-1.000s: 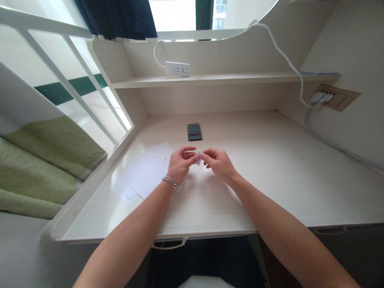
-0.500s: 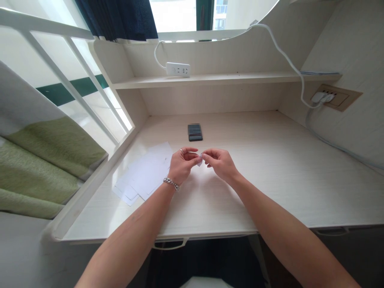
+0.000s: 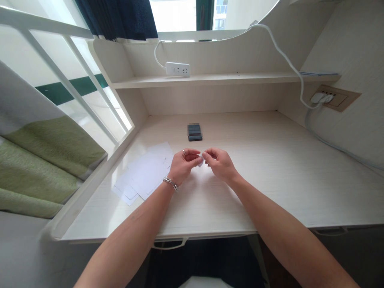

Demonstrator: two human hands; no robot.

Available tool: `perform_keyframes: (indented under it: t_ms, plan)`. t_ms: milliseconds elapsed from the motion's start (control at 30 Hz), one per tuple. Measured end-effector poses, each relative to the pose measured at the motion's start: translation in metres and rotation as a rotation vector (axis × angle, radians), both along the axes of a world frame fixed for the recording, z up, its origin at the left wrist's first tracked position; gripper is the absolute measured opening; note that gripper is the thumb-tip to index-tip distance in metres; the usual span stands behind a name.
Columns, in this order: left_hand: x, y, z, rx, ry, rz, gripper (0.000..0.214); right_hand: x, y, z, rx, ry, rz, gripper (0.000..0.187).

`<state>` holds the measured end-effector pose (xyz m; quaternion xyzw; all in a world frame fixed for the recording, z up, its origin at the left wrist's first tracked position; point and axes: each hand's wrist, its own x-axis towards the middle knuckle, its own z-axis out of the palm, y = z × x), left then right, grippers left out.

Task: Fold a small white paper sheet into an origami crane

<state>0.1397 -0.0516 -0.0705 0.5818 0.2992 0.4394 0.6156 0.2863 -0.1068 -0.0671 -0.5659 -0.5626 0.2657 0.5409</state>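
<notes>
My left hand (image 3: 183,165) and my right hand (image 3: 219,163) meet over the middle of the pale wooden desk (image 3: 270,176). Both pinch a small folded piece of white paper (image 3: 200,161) between their fingertips. The left hand wears a ring and a metal bracelet at the wrist. Loose white paper sheets (image 3: 144,174) lie spread on the desk just left of my left hand.
A dark phone (image 3: 195,132) lies flat behind the hands. A white power strip (image 3: 178,69) sits on the shelf above, its cable running to a wall socket (image 3: 325,97) at the right. A white rail and a green bed cover (image 3: 45,160) stand at the left.
Both hands have stayed together on the small paper, with the fingers shifting slightly and the hands nudging a little farther from me.
</notes>
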Motion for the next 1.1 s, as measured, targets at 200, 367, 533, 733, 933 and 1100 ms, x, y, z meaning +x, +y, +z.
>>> perform_keyframes:
  t_ms: [200,367,533,733,933,1100]
  plan:
    - [-0.002,0.002,0.0,-0.057,-0.006,-0.024,0.038,0.0,0.0,0.004,-0.1,0.2,0.082,0.025]
    - [-0.004,0.002,0.001,-0.145,-0.062,-0.09,0.039,0.01,-0.003,0.012,-0.198,0.468,0.246,0.032]
    - [-0.005,0.0,0.002,-0.164,-0.078,-0.12,0.035,0.015,-0.003,0.009,-0.257,0.527,0.352,0.032]
    - [-0.006,0.002,0.001,-0.145,-0.04,-0.119,0.032,0.013,-0.003,0.011,-0.276,0.539,0.336,0.035]
    - [-0.007,0.004,-0.002,-0.144,-0.039,-0.115,0.03,0.008,-0.005,0.011,-0.272,0.571,0.335,0.034]
    - [-0.008,0.004,-0.001,-0.147,-0.055,-0.114,0.03,0.005,-0.004,0.01,-0.257,0.605,0.357,0.035]
